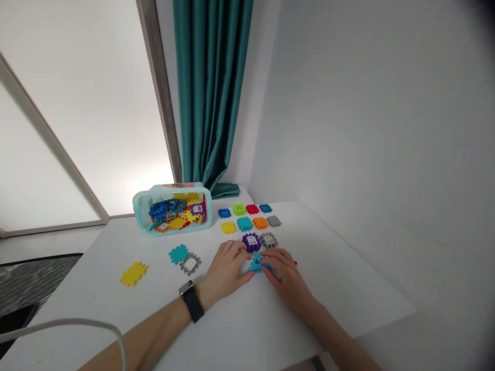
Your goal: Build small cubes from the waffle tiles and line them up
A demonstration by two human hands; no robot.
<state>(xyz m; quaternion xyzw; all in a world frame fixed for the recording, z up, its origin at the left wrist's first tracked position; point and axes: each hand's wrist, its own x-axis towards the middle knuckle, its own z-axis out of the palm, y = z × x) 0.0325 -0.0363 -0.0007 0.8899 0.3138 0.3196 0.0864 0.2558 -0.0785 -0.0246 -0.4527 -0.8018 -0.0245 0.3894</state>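
Light-blue toothed interlocking tiles (255, 263) are between my two hands, close above the white table. My right hand (285, 272) is closed on them from the right, its fingers covering much of them. From the left, my left hand (227, 267) grips their edge with thumb and forefinger. How the blue pieces join is partly hidden. Just beyond my fingers lie a purple window tile (251, 241) and a grey window tile (268, 239). A small red bit (296, 263) shows past my right hand.
Rows of coloured tiles, such as an orange one (260, 223), lie behind. A pale-blue tub (172, 233) of pieces rests on its side at the back left. Left are turquoise (178, 253), grey (191, 264) and yellow tiles (133, 273). A cable (73, 322) crosses the lower left.
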